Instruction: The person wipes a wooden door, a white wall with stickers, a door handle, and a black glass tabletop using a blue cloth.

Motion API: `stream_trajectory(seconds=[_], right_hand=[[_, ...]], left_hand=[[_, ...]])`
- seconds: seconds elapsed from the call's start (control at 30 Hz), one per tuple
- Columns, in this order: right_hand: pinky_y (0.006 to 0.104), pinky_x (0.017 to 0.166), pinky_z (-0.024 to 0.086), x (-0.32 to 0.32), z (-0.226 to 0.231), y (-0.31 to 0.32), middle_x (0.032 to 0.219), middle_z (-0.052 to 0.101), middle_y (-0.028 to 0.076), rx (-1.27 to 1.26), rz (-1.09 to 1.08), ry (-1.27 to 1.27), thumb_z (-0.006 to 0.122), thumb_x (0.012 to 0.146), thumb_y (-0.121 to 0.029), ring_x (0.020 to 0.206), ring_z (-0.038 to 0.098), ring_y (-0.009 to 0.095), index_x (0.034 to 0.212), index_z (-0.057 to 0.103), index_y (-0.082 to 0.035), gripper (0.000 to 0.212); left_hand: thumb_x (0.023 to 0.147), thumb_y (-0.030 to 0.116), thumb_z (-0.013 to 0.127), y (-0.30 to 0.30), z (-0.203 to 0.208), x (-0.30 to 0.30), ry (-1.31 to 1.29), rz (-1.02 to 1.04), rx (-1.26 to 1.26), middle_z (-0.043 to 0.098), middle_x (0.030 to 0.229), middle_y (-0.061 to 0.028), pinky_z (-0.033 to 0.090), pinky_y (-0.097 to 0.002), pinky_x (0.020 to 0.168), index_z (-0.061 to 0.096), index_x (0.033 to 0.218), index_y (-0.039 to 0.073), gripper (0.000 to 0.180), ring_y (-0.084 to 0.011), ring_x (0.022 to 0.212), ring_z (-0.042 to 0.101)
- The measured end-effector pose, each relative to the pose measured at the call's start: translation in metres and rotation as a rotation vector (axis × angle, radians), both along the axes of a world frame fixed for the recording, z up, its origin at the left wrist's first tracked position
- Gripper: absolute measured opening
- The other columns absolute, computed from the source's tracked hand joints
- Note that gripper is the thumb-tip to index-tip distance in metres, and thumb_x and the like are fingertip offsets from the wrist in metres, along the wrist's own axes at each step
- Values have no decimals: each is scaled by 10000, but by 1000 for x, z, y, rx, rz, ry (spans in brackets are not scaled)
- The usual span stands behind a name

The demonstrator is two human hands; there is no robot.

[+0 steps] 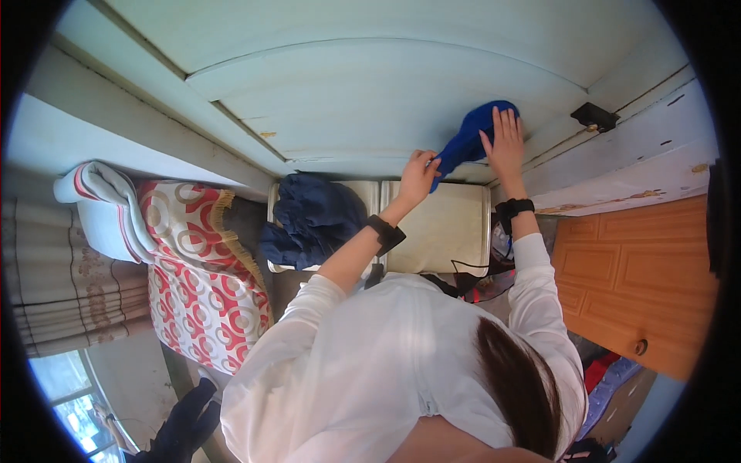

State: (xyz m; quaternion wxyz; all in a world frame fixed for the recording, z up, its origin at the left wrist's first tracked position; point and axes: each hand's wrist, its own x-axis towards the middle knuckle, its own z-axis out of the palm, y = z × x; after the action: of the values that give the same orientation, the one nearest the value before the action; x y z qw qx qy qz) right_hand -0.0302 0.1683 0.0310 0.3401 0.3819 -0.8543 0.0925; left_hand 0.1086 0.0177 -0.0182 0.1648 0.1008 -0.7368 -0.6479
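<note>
A bright blue cloth (468, 143) lies spread against a pale panelled door (347, 92). My left hand (419, 176) pinches the cloth's narrow lower end. My right hand (505, 143) rests flat on the upper, wider part, its fingers stretched upward and the thumb apart. Both wrists wear black bands. Below the hands stand two light-coloured seats or box tops, one of them a bare cream top (436, 224). A crumpled dark navy garment (316, 220) covers most of the other, to the left of my left forearm.
A black latch (594, 117) sticks out at the door's right side. At left, a red-and-white patterned cover (204, 285) drapes something beside a folded white striped cloth (108, 212) and a curtain (62, 278). An orange wooden cabinet (633, 278) stands at right.
</note>
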Motion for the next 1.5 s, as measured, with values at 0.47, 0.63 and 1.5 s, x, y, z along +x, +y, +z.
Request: stream_trajectory(seconds=[0.47,0.63,1.5], right_hand=[[421,998,264,7,-78,13,1212,427,162,-172,8,-346,546,789,-198,1183,333,360,1253,370,-18,528],[446,991,273,22,-98,-22,1189,457,118,-155,119,-355,552,780,-199,1163,366,324,1242,405,-61,504],[307,1040,213,120,-134,-273,1279,413,66,358,727,-352,572,750,-292,1203,352,155,1220,417,-71,542]], left_hand=[[857,181,464,62,-55,20,-343,41,-100,528,517,-102,424,-333,500,524,859,44,150,-242,495,535],[884,176,429,48,-63,49,-425,145,40,541,544,-79,421,-284,496,489,882,30,158,-163,501,543],[920,158,355,-130,-140,210,-344,486,297,626,810,-155,476,-268,681,452,907,-1,187,-195,722,609]])
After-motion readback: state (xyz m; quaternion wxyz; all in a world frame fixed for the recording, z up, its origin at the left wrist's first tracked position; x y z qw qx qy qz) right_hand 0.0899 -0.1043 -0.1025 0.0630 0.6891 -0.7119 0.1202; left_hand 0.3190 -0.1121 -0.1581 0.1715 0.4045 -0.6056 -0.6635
